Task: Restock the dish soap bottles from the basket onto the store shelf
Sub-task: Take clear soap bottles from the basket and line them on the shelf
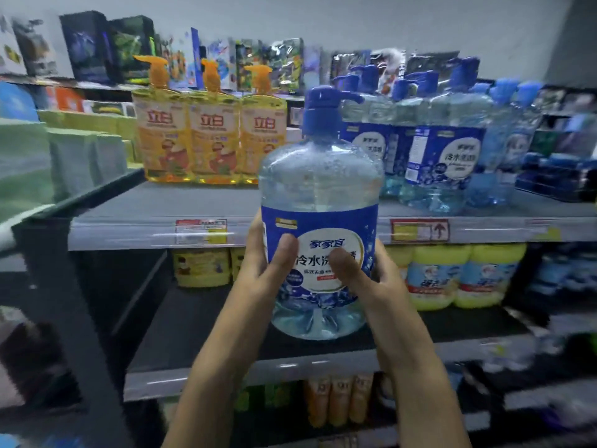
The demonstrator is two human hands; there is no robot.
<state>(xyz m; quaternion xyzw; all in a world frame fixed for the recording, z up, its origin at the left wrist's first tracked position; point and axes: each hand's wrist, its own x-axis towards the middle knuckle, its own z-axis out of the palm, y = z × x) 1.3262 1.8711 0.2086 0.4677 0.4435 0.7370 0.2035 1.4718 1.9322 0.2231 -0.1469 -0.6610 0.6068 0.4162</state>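
I hold a large clear-blue dish soap bottle [319, 189] with a blue pump and a blue-white label upright in front of the shelf [200, 202]. My left hand [268, 263] grips its left side, thumb on the label. My right hand [365, 279] grips its right side, thumb across the label. The bottle hangs in the air in front of the shelf's front edge, over a bare stretch of shelf. Several matching blue bottles [442, 150] stand on the shelf to the right. Three orange dish soap bottles [213, 130] stand to the left. The basket is out of view.
Price tags [200, 231] line the shelf's front rail. Yellow-capped containers [465, 276] stand on the lower shelf [200, 337] at the right, yellow ones [200, 266] at the left. Boxed goods [97, 46] fill the top shelf. Green packs [74, 156] lie on the left.
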